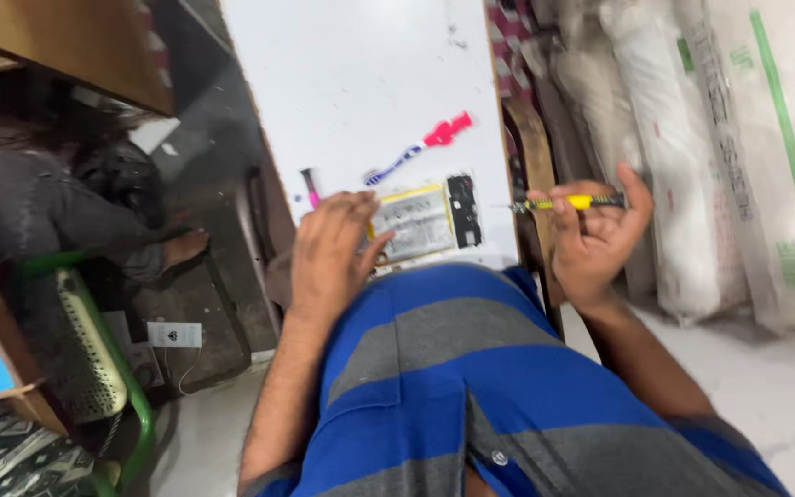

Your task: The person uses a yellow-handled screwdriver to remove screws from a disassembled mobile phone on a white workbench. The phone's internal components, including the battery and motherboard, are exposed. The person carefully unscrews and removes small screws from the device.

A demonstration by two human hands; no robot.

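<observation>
The fingers (pixel 570 204) of the right hand (pixel 595 241) are pinching a yellow screwdriver (pixel 574 202), thumb curling up on the right and the tool lying level with its tip pointing left, off the right edge of the tabletop (pixel 361 83). The tool is hanging in the air, apart from everything on the white surface. The left hand (pixel 328 253) is lying palm down at the near edge, its fingers (pixel 353 210) slightly spread and pressing on the left end of the opened device (pixel 420 221); nothing is gripped, it is only steadying.

The device is lying flat on the near part of the tabletop, just right of the left hand. Its back looks to be already off: a pale battery with a yellowish rim is showing, and a dark board strip (pixel 464 210) is sitting against its right side. So the opening step seems done, while the inner parts are in place and, as I judge it, work on them is only starting. The picture is too blurred to tell whether any screws are out.

Just beyond the device a blue-and-white tool with a pink end (pixel 420 147) is lying slantwise, and a small dark-and-pink tool (pixel 310 187) is lying near the left fingertips. To the right, rolled white sacks (pixel 692 147) are leaning. At the left, a green chair (pixel 94 350) is standing on the floor, with another person's bare foot (pixel 184 247) beyond it.
</observation>
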